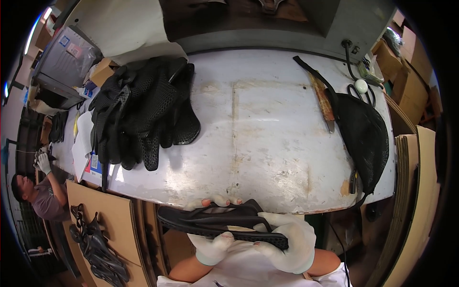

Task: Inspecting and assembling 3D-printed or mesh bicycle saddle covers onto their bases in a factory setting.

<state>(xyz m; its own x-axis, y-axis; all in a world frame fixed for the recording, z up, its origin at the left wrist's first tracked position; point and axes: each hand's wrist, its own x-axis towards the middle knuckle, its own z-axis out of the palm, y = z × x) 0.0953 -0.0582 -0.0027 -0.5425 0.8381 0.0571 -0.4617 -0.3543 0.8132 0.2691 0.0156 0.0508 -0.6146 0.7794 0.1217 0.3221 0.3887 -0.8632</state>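
Note:
My left hand [211, 244], in a white glove with bare fingertips, grips the left part of a long black mesh-edged piece [205, 226]. My right hand [290, 241], gloved likewise, wraps round its right end. The piece lies tilted across both hands at the table's front edge. Its middle shows an opening between two black sides; its exact kind is unclear. Beyond my left hand, a heap of black mesh pieces [138, 110] with glossy patches rests on the white table [258, 143].
At the table's right lie a black pouch-like piece [363, 138] with a strap and a worn-handled knife [324, 103]. A grey machine [306, 28] stands behind. Cardboard sheets [103, 210] lean below left, with black pieces [98, 248] on them. Another person [45, 196] works at far left.

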